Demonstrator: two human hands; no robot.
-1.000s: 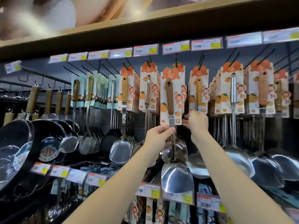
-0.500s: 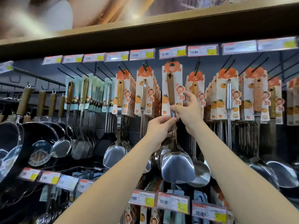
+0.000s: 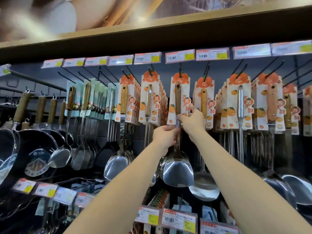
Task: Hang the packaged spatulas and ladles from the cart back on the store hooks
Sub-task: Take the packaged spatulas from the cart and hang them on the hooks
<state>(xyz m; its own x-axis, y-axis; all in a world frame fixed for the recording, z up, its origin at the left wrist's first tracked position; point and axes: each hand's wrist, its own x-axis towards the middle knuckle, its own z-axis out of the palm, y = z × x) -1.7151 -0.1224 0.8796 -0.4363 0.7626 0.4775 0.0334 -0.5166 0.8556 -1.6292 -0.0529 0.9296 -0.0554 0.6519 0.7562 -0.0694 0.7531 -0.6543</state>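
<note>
While the packaged spatula [image 3: 177, 100] hangs upright at frame centre, card top meeting the hook [image 3: 180, 67], the left hand [image 3: 164, 136] grips its shaft just below the card and the right hand [image 3: 193, 119] pinches the card's lower-right edge.

This is a shop. A long row of white price tags with black bar codes and yellow squares [image 3: 179, 56] runs under a brown wooden shelf [image 3: 168, 29]. Thin black metal hooks [image 3: 207, 71] stick out of the dark wall. Many shiny metal spatulas and ladles [image 3: 116, 163] hang from them on white cards with orange fruit pictures [image 3: 231, 112], one behind another. On the far left hang black pans with brown handles [image 3: 37, 144]. More white price tags [image 3: 179, 219] sit lower down, nearer.
</note>
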